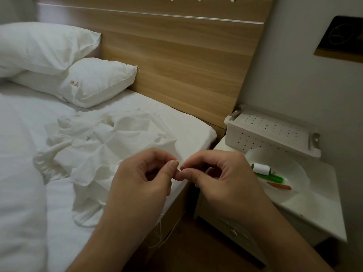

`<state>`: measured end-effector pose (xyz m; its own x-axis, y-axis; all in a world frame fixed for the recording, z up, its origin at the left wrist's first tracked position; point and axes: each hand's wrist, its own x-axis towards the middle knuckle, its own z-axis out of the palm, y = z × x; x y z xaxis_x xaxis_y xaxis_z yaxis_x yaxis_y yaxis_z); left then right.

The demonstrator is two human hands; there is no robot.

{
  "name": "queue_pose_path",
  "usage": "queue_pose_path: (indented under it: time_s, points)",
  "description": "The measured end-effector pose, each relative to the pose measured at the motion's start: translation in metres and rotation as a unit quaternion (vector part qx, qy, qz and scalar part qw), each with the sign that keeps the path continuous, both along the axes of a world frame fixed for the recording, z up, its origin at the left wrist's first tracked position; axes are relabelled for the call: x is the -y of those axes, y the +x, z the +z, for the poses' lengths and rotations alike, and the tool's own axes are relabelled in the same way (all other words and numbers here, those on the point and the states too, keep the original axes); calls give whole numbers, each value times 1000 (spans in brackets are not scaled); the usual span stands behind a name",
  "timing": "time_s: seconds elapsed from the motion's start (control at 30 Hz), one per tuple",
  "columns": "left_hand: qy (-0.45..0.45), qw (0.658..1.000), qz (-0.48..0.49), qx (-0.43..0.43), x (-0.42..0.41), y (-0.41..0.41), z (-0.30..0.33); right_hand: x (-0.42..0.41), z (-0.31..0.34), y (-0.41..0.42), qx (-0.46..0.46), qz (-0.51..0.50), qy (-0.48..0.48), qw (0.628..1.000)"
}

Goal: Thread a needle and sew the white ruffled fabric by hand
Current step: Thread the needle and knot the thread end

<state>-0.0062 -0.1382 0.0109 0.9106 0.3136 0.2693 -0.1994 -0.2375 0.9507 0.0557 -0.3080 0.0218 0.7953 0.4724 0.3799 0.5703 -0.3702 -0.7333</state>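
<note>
The white ruffled fabric (102, 146) lies crumpled on the bed, left of and beyond my hands. My left hand (143, 179) and my right hand (220, 179) meet fingertip to fingertip above the bed's near corner. Each pinches something tiny and white between thumb and forefinger, where the thread's end shows; the needle itself is too small to make out. Loose white thread (159, 234) hangs down below my left wrist by the bed's side. A white thread spool (261, 169) lies in a white bowl (294, 163) on the nightstand.
The bowl also holds a green tool (273, 177) and an orange one (280, 186). A white perforated box (273, 130) sits behind it on the white nightstand (314, 209). Two pillows (59, 61) lean on the wooden headboard (176, 55). A duvet (17, 173) lies left.
</note>
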Motion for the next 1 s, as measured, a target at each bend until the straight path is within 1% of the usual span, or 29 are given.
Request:
queue_pose_path:
  time_s: [0.23,0.4,0.5,0.57,0.67,0.77,0.83,1.0]
  points:
    - [-10,1000,-17,-14,3,-1,2,2,0,1,-7,-28,36,999]
    - [-45,995,-67,-58,2,-1,5,4,5,0,8,-41,46,998]
    - [-75,991,-72,-89,1,1,3,6,9,1,16,-39,52,998]
    - [-63,992,-60,-94,0,2,2,8,11,1,13,-35,50,998]
    - [-46,995,-50,-69,5,-1,8,8,12,1,17,-23,32,999]
    - [-86,988,-111,-60,11,0,7,7,13,1,43,-4,10,999]
    - [-110,980,-153,-68,15,2,5,6,15,1,55,6,13,998]
    - [-121,980,-125,-101,16,4,4,8,16,2,68,-19,28,997]
